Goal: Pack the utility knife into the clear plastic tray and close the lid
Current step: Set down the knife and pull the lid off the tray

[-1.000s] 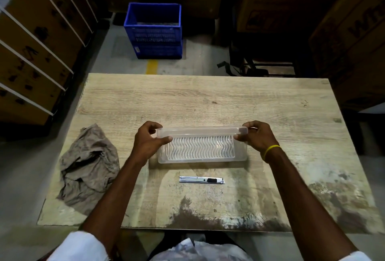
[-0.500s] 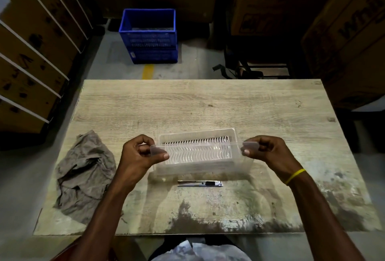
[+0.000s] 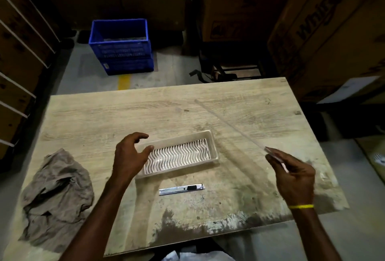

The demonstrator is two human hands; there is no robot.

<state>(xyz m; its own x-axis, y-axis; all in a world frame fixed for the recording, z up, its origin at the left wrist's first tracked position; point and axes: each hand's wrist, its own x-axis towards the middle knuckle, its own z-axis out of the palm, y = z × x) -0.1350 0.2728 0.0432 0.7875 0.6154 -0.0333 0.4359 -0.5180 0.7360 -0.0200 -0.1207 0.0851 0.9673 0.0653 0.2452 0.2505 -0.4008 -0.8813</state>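
Utility knife, slim and silver with a black slider (image 3: 181,189), is lying unpacked on the wooden worktop (image 3: 239,114) just beside the uncovered clear plastic ridged tray (image 3: 214,143), the left hand (image 3: 130,156) hovering unclenched at its rim, the right hand (image 3: 293,174) pinching the clear flat lid (image 3: 229,126) aloft.

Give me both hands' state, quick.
Left hand: open, empty, at the tray's left end.
Right hand: closed on the lid, held off the tray.

My right hand (image 3: 295,174) pinches lid (image 3: 229,124) edge-on above table (image 3: 239,204); left hand (image 3: 130,156) at open tray (image 3: 214,146); knife (image 3: 181,189) just before it.
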